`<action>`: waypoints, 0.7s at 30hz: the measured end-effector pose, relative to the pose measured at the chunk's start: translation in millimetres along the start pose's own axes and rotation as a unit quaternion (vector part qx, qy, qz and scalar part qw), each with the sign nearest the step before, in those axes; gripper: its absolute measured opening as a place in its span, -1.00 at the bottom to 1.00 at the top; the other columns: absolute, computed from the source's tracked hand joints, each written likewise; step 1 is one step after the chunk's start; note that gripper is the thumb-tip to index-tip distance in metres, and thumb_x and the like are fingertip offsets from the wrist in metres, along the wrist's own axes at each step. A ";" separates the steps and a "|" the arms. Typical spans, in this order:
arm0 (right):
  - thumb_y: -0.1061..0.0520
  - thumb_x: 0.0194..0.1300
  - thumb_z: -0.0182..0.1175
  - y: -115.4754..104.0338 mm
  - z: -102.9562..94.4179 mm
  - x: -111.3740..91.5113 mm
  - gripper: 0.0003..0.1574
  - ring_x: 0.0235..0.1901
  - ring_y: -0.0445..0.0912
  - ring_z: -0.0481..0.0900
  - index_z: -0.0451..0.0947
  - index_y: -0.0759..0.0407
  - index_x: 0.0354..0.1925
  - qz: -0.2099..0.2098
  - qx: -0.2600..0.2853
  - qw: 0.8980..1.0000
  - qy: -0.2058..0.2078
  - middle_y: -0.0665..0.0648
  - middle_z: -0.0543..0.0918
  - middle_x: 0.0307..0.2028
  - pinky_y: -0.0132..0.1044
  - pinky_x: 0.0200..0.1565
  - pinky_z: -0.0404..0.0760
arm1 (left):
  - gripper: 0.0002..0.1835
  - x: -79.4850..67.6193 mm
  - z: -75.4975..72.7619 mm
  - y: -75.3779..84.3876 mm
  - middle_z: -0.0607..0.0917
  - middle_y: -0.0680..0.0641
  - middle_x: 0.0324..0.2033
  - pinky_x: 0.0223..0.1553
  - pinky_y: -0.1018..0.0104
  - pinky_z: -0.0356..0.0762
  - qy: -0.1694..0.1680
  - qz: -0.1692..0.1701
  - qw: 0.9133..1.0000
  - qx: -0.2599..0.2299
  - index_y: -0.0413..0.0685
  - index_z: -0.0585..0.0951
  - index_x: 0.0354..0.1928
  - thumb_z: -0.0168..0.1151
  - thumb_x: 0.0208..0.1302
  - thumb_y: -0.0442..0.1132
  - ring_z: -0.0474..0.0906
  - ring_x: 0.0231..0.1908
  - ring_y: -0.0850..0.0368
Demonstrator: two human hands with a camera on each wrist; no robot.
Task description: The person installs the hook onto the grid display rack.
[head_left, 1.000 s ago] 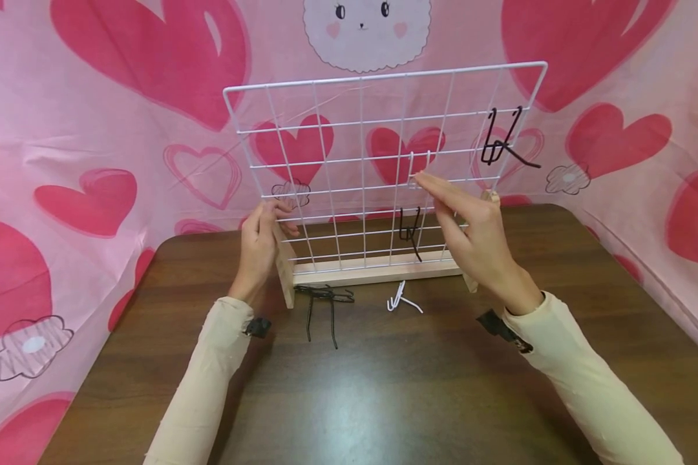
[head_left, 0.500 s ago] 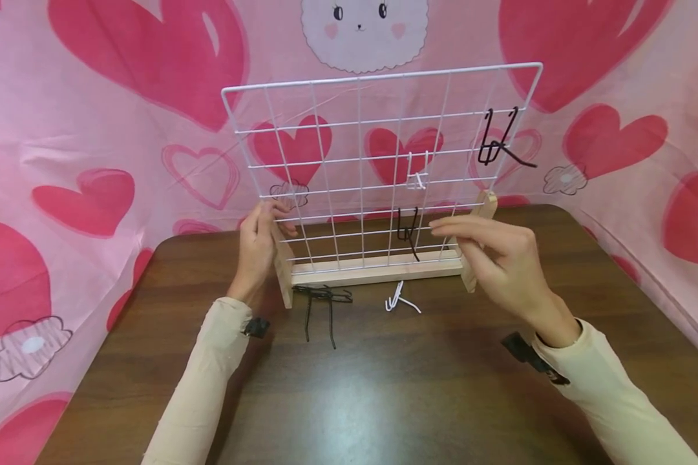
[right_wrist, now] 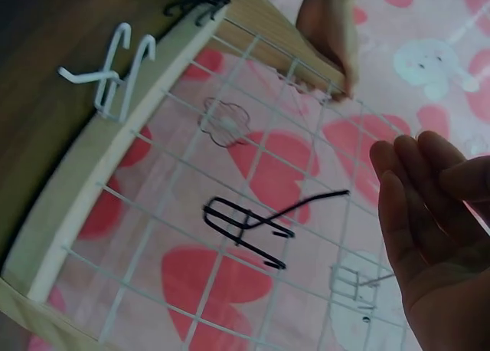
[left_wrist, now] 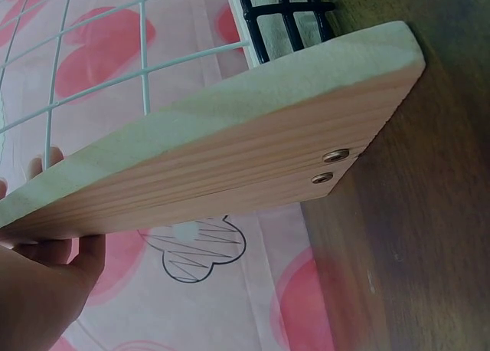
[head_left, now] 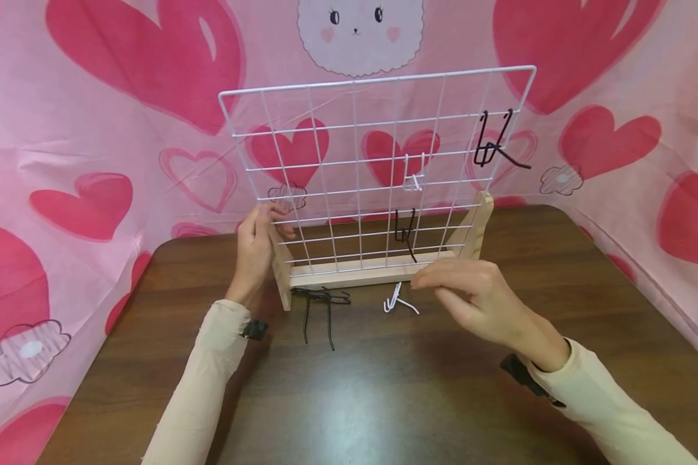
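Note:
A white wire grid rack [head_left: 378,81] stands on wooden end panels [left_wrist: 230,152]. My left hand [head_left: 253,245] grips the upper part of the left panel, thumb and fingers on opposite sides. My right hand [head_left: 477,297] holds nothing; its fingers are loosely bent, fingertips close to a white double-prong hook [head_left: 399,299] lying on the table in front of the rack. Another white hook [head_left: 413,184] hangs on the grid right of centre. One black hook [head_left: 404,234] hangs below it, a second black hook [head_left: 488,155] at the upper right.
Several black hooks [head_left: 320,296] lie tangled by the rack's left foot, prongs toward me. The wooden base bar [head_left: 349,278] runs between the end panels on the brown table [head_left: 349,387]. A pink heart-patterned cloth [head_left: 81,206] hangs behind and along both sides.
My right hand has let go of the white hook, now hanging on the grid, and moved down toward the white hook on the table. My left hand has stayed on the panel.

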State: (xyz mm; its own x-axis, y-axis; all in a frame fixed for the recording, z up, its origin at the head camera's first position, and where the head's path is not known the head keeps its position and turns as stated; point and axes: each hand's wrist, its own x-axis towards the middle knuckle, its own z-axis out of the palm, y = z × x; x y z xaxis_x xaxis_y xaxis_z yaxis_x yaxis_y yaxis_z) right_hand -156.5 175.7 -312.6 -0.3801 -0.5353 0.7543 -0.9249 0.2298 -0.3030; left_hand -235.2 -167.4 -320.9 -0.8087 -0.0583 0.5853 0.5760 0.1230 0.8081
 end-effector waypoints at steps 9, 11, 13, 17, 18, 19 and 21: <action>0.41 0.11 0.14 13.9 22.7 -16.9 -0.70 -0.43 -0.31 0.58 0.67 0.05 -0.43 0.040 -0.035 0.995 -0.081 -0.15 0.66 -0.45 -0.41 -0.33 0.61 | -0.57 1.4 0.2 -6.5 0.55 -0.62 -0.43 -0.38 0.07 0.71 0.001 0.003 1.000 -0.012 -0.63 0.49 -0.13 -0.26 0.60 -0.31 0.62 -0.47 -0.34; 0.38 0.13 0.16 17.2 27.8 -20.1 -0.73 -0.44 -0.33 0.57 0.68 0.04 -0.42 0.055 -0.056 0.991 -0.109 -0.15 0.65 -0.45 -0.40 -0.35 0.61 | -0.57 2.6 -1.1 -14.3 0.55 -0.62 -0.43 -0.38 0.05 0.70 0.003 0.001 1.000 -0.014 -0.62 0.49 -0.12 -0.26 0.60 -0.31 0.62 -0.47 -0.33; 0.36 0.15 0.19 20.5 32.2 -22.8 -0.77 -0.41 -0.31 0.59 0.70 0.08 -0.38 0.074 -0.075 0.985 -0.137 -0.12 0.67 -0.42 -0.35 -0.32 0.64 | -0.57 4.1 -2.4 -22.4 0.56 -0.61 -0.42 -0.39 0.06 0.71 0.005 0.000 1.000 -0.015 -0.58 0.50 -0.13 -0.26 0.61 -0.28 0.63 -0.47 -0.32; 0.32 0.21 0.22 26.6 37.4 -26.4 -0.80 -0.28 -0.22 0.66 0.73 0.15 -0.24 0.128 -0.103 0.968 -0.191 -0.04 0.73 -0.30 -0.21 -0.21 0.70 | -0.56 6.1 -4.4 -33.8 0.57 -0.57 -0.44 -0.41 0.16 0.71 0.008 0.006 1.000 -0.016 -0.49 0.54 -0.13 -0.22 0.62 -0.21 0.66 -0.49 -0.19; 0.32 0.22 0.23 28.4 38.3 -27.2 -0.80 -0.25 -0.20 0.68 0.73 0.17 -0.21 0.141 -0.107 0.963 -0.202 -0.02 0.74 -0.28 -0.18 -0.19 0.71 | -0.55 6.3 -4.6 -34.8 0.57 -0.57 -0.44 -0.41 0.17 0.71 0.008 0.009 1.000 -0.018 -0.49 0.54 -0.13 -0.21 0.62 -0.19 0.66 -0.50 -0.16; 0.32 0.23 0.24 30.0 39.1 -28.1 -0.79 -0.24 -0.19 0.68 0.73 0.18 -0.19 0.153 -0.107 0.960 -0.211 0.00 0.74 -0.26 -0.17 -0.18 0.71 | -0.54 6.4 -4.9 -35.5 0.57 -0.57 -0.45 -0.42 0.19 0.70 0.008 0.011 1.000 -0.017 -0.49 0.54 -0.14 -0.20 0.62 -0.17 0.66 -0.51 -0.13; 0.33 0.24 0.26 33.7 40.8 -29.9 -0.80 -0.23 -0.16 0.69 0.72 0.19 -0.17 0.166 -0.109 0.954 -0.223 0.04 0.75 -0.25 -0.16 -0.18 0.71 | -0.52 6.5 -5.4 -36.6 0.60 -0.50 -0.46 -0.42 0.19 0.70 0.005 0.016 1.000 -0.016 -0.48 0.55 -0.14 -0.19 0.62 -0.13 0.66 -0.51 -0.11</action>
State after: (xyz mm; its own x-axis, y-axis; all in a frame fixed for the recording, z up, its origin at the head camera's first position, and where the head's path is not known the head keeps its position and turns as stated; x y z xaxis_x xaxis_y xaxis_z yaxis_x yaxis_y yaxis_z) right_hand -176.7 166.3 -369.1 -0.6639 -0.6847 0.3006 -0.7466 0.5844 -0.3178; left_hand -260.8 -177.7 -346.3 -0.7889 -0.0640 0.6111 0.6050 0.0934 0.7908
